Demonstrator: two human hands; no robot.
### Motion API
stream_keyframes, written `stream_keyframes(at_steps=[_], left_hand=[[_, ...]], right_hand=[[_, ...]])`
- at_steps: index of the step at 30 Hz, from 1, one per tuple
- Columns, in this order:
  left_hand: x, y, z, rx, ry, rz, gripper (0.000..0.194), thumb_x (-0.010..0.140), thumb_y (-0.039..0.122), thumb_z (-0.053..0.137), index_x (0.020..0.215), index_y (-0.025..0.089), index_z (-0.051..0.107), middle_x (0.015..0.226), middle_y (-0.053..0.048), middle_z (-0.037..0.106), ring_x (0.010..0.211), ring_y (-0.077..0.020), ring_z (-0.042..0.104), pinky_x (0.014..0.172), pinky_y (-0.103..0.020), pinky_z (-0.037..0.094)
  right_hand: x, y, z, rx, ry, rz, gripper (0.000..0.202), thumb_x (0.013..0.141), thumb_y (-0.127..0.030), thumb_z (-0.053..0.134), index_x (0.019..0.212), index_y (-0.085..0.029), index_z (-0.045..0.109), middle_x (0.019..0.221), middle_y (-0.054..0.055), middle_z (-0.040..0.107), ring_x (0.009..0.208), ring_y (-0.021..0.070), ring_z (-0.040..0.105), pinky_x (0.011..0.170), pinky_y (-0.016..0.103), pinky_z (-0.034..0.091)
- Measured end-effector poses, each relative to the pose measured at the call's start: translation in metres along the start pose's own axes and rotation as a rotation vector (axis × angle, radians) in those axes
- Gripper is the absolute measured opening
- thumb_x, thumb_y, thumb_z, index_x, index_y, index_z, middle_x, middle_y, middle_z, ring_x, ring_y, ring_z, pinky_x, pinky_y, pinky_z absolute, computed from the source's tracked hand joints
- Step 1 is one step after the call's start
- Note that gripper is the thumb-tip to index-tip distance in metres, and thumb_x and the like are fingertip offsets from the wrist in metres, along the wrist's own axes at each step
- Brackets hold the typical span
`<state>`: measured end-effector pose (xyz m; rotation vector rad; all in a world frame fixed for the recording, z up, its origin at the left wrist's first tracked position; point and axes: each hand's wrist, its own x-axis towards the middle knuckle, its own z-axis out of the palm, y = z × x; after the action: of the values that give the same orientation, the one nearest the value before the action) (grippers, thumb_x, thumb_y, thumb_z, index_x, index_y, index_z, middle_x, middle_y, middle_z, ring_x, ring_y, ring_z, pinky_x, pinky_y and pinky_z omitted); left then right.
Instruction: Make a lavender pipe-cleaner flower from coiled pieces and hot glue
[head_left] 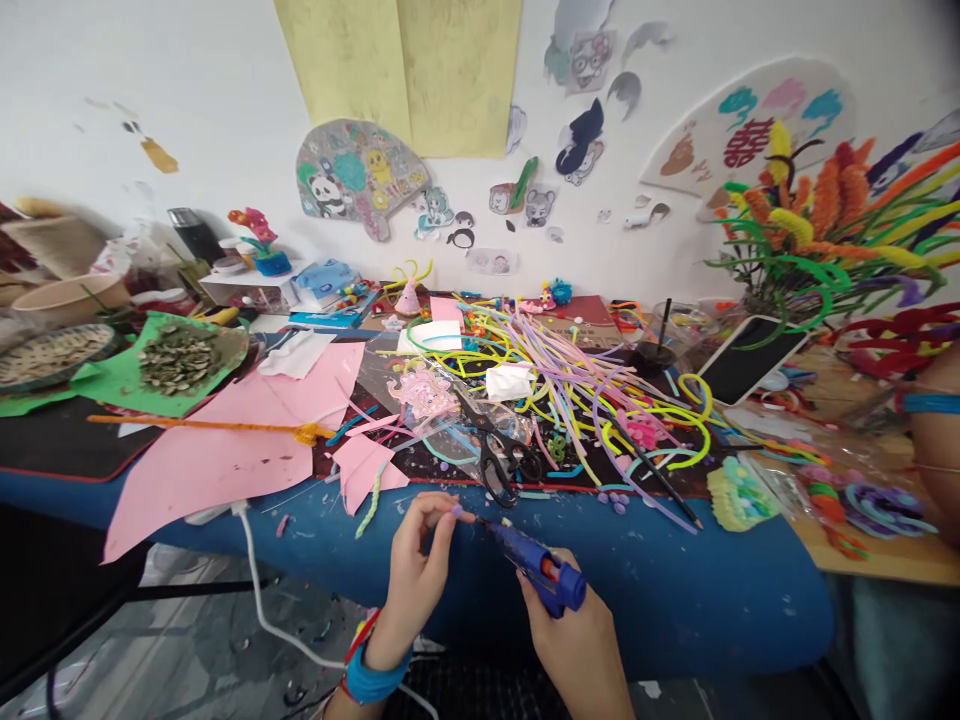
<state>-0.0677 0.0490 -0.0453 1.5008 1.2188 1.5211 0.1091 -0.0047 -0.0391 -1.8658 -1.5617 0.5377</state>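
My left hand (421, 560) pinches a small purple piece (457, 510) between thumb and fingertips, above the front edge of the blue-covered table (645, 570). Wrapped in my right hand (574, 620) is a blue glue gun (536, 565), its nozzle pointing left at the purple piece, close to my left fingertips. Whether nozzle and piece touch cannot be made out. Black-handled scissors (504, 455) lie just beyond both hands. A pile of yellow, pink and purple pipe cleaners (570, 370) spreads behind the scissors.
Pink sheets (217, 470) and a green sheet with dry flakes (184, 360) lie at left. A phone (750, 358) leans by the pipe-cleaner flowers (832, 210) at right. A white cable (259, 590) hangs at the front left. Another person's arm (934, 440) shows at the right edge.
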Motion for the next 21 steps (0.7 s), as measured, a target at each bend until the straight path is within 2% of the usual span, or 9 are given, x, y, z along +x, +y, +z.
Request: stream_keyframes(at_steps=[4, 9, 13, 17, 21], left_hand=[[0.001, -0.003, 0.000, 0.092, -0.051, 0.124, 0.011, 0.097, 0.017, 0.049, 0.094, 0.021, 0.059, 0.089, -0.006, 0.071, 0.095, -0.0204, 0.067, 0.088, -0.035, 0.052], [0.000, -0.009, 0.001, 0.126, -0.117, 0.159, 0.012, 0.096, 0.017, 0.050, 0.095, 0.021, 0.060, 0.089, -0.007, 0.072, 0.102, -0.0235, 0.066, 0.091, -0.039, 0.052], [-0.001, -0.013, 0.003, 0.145, -0.133, 0.176, 0.012, 0.097, 0.017, 0.048, 0.095, 0.021, 0.059, 0.089, -0.006, 0.071, 0.097, -0.0224, 0.067, 0.097, -0.043, 0.049], [0.001, -0.013, 0.004, 0.157, -0.133, 0.185, 0.012, 0.097, 0.015, 0.047, 0.096, 0.021, 0.057, 0.091, -0.007, 0.070, 0.096, -0.0222, 0.067, 0.091, -0.041, 0.052], [0.002, -0.013, 0.005, 0.167, -0.145, 0.194, 0.013, 0.096, 0.013, 0.046, 0.095, 0.022, 0.056, 0.088, -0.006, 0.070, 0.094, -0.0215, 0.068, 0.094, -0.043, 0.051]], right_hand=[[-0.009, -0.003, -0.004, -0.131, -0.033, -0.025, 0.012, 0.092, -0.033, 0.045, 0.097, -0.028, 0.055, 0.073, 0.000, 0.073, 0.057, 0.0252, 0.071, 0.049, 0.028, 0.046], [-0.015, -0.007, -0.004, -0.172, -0.049, 0.026, 0.012, 0.094, -0.032, 0.040, 0.098, -0.029, 0.051, 0.071, -0.001, 0.071, 0.054, 0.0259, 0.070, 0.047, 0.029, 0.041], [-0.014, -0.005, -0.003, -0.156, -0.042, 0.024, 0.012, 0.094, -0.032, 0.040, 0.098, -0.029, 0.051, 0.071, -0.001, 0.071, 0.056, 0.0257, 0.070, 0.048, 0.029, 0.041], [-0.014, -0.001, -0.002, -0.141, -0.032, 0.009, 0.012, 0.093, -0.032, 0.042, 0.098, -0.028, 0.051, 0.073, 0.000, 0.071, 0.057, 0.0253, 0.070, 0.049, 0.028, 0.042], [-0.013, 0.000, -0.003, -0.141, -0.034, 0.014, 0.012, 0.093, -0.032, 0.041, 0.097, -0.029, 0.051, 0.071, 0.000, 0.071, 0.058, 0.0259, 0.070, 0.049, 0.028, 0.042]])
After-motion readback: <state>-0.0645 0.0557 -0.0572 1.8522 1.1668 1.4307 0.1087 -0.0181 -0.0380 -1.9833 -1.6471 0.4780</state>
